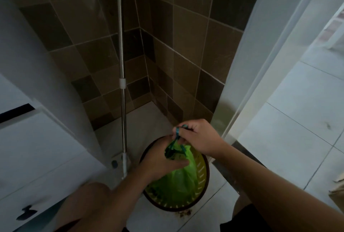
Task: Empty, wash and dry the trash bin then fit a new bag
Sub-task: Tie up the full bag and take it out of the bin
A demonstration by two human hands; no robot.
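Note:
A round green slotted trash bin [202, 177] with a dark rim stands on the white floor in a tiled corner. A full green plastic bag [178, 179] sits inside it, its top gathered into dark green drawstrings. My left hand [160, 159] grips the bag's gathered neck from the left. Just above the bin, my right hand [197, 137] pinches the drawstring loop, which is wound around a finger.
A mop pole [122, 101] leans in the corner just left of the bin, its base at the floor. A white cabinet [37, 148] with dark handles stands on the left. A white door frame [247, 75] is on the right. Crumbs [183, 213] lie by the bin.

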